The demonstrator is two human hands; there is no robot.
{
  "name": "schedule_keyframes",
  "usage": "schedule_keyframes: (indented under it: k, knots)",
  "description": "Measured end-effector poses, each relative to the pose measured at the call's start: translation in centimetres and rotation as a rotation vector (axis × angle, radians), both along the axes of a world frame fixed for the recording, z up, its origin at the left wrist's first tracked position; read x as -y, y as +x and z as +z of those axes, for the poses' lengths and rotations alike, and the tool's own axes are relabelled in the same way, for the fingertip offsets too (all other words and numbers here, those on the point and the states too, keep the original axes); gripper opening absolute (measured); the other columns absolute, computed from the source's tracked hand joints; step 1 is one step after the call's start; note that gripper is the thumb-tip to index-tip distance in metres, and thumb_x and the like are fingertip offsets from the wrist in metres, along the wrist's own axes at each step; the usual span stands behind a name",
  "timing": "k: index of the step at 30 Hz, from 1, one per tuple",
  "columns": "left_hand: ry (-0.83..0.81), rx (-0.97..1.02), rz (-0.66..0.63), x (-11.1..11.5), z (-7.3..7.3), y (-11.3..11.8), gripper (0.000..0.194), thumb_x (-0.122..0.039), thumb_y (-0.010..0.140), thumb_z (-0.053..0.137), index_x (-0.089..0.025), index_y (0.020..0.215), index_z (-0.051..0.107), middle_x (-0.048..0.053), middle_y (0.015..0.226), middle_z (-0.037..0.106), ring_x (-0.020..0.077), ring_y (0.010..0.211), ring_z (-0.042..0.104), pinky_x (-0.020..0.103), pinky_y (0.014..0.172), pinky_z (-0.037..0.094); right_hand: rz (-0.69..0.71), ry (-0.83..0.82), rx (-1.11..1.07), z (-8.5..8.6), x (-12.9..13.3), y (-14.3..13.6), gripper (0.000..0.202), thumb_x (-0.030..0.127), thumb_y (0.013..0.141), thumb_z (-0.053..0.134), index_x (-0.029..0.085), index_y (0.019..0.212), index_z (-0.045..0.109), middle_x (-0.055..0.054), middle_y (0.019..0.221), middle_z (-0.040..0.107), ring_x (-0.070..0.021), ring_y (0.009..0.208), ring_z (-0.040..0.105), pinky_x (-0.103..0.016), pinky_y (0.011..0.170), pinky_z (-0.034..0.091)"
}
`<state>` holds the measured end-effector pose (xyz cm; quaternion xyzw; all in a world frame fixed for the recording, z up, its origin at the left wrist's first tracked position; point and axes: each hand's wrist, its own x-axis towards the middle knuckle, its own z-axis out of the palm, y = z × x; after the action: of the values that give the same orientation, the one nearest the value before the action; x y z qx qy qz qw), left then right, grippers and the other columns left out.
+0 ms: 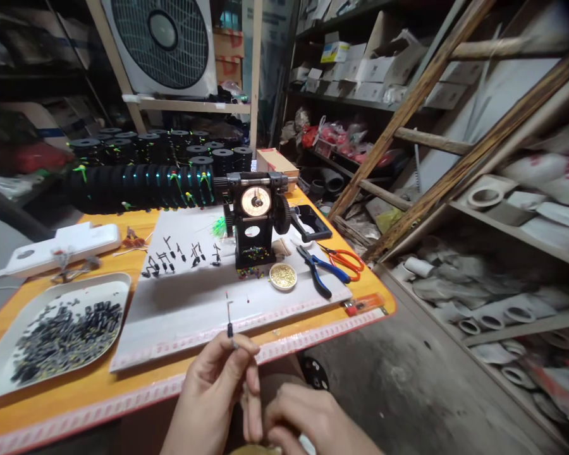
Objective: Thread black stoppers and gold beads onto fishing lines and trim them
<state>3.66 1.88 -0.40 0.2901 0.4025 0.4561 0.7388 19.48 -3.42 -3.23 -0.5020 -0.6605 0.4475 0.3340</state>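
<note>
My left hand (218,385) is pinched at the front edge of the table, with a small black part (230,329) with a thin stem and red tip sticking up above its fingers. My right hand (308,414) is beside it, lower and to the right, with its fingers curled; what they hold, if anything, is hidden. Ahead on the white board (180,316) stand several small black pieces (164,259) at the left. A round dish of gold beads (283,277) sits right of centre, near a black winding device (255,221).
A white tray (126,284) of black parts is at the left. Blue pliers (317,272), orange scissors (348,260) and a cutter (364,304) lie at the right. Black spools (142,186) extend behind. A wooden ladder (408,133) and shelves stand right.
</note>
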Motion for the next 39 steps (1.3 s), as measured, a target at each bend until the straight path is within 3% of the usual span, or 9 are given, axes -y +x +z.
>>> schedule_keyframes:
  k: [3,6,11,14,18,20,22,26,39]
  knots:
    - [-0.008,-0.020,0.013,0.3,0.2,0.1,0.042,-0.052,0.066,0.086,-0.018,0.079,0.064,-0.009,0.052,0.063,0.0048,0.025,0.054,0.008,0.029,0.036,-0.154,0.226,0.303,2.3,-2.3,5.4,0.017,0.026,0.090,0.055,0.022,0.087,0.072,-0.004,0.080,0.073,-0.0167,0.072,0.068,-0.026,0.069,0.053]
    - [-0.018,-0.002,-0.018,0.6,0.1,0.2,0.042,-0.052,0.068,0.085,-0.018,0.079,0.063,-0.008,0.056,0.066,0.0045,0.025,0.055,0.007,0.029,0.035,-0.418,0.329,0.525,3.8,-6.9,11.9,0.025,0.028,0.096,0.050,0.018,0.107,0.070,-0.013,0.109,0.073,-0.0264,0.101,0.067,-0.043,0.093,0.051]
    - [-0.020,0.065,-0.058,0.9,-0.4,0.0,0.037,-0.048,0.078,0.079,-0.016,0.080,0.061,-0.006,0.070,0.069,0.0029,0.026,0.057,0.005,0.028,0.031,-0.494,0.270,0.772,2.9,-13.4,17.5,0.028,0.034,0.097,0.061,0.018,0.120,0.063,-0.008,0.123,0.065,-0.0218,0.104,0.066,-0.044,0.089,0.056]
    - [0.005,0.141,-0.115,0.9,-1.0,-0.5,0.032,-0.046,0.084,0.075,-0.016,0.084,0.061,-0.005,0.075,0.069,0.0045,0.027,0.060,0.005,0.026,0.029,-0.575,0.285,0.804,2.8,-13.2,17.7,0.030,0.036,0.094,0.064,0.016,0.117,0.063,-0.010,0.114,0.068,-0.0226,0.097,0.068,-0.043,0.085,0.057]
    - [0.029,0.242,-0.170,0.7,-1.9,-0.8,0.027,-0.043,0.090,0.068,-0.017,0.088,0.061,-0.004,0.081,0.070,0.0070,0.029,0.062,0.005,0.024,0.028,-0.734,0.411,0.682,3.8,-7.9,16.0,0.055,0.043,0.084,0.065,0.013,0.129,0.053,-0.017,0.099,0.071,-0.0309,0.086,0.071,-0.046,0.077,0.059]
    - [0.035,0.285,-0.197,0.7,-2.1,-0.8,0.023,-0.041,0.093,0.065,-0.018,0.090,0.061,-0.003,0.084,0.071,0.0077,0.031,0.064,0.005,0.024,0.030,-0.590,0.409,0.538,4.2,-4.5,13.7,0.054,0.044,0.087,0.060,0.023,0.135,0.050,-0.011,0.101,0.072,-0.0244,0.078,0.073,-0.034,0.064,0.062]
    - [0.051,0.315,-0.213,0.7,-2.1,-0.7,0.021,-0.039,0.095,0.062,-0.018,0.091,0.061,-0.003,0.088,0.071,0.0079,0.033,0.066,0.004,0.024,0.031,-0.249,0.332,0.312,4.5,-1.8,10.6,0.040,0.030,0.088,0.063,0.030,0.128,0.060,-0.008,0.100,0.073,-0.0190,0.072,0.073,-0.026,0.058,0.061]
    - [0.072,0.332,-0.220,1.1,-1.7,-0.8,0.018,-0.036,0.098,0.059,-0.019,0.092,0.063,-0.003,0.088,0.072,0.0072,0.036,0.068,0.003,0.027,0.034,0.222,0.110,0.235,4.7,0.1,4.1,0.046,0.018,0.075,0.079,0.031,0.118,0.071,-0.005,0.096,0.074,-0.0175,0.079,0.074,-0.019,0.070,0.060]
    - [0.046,0.274,-0.169,1.5,-1.3,-1.8,0.018,-0.037,0.093,0.067,-0.019,0.091,0.066,-0.002,0.083,0.073,0.0039,0.035,0.066,0.001,0.030,0.031,0.343,0.095,0.206,4.1,-1.5,2.0,0.039,0.052,0.085,0.070,0.024,0.111,0.076,-0.006,0.077,0.072,-0.0186,0.067,0.067,-0.023,0.063,0.053]
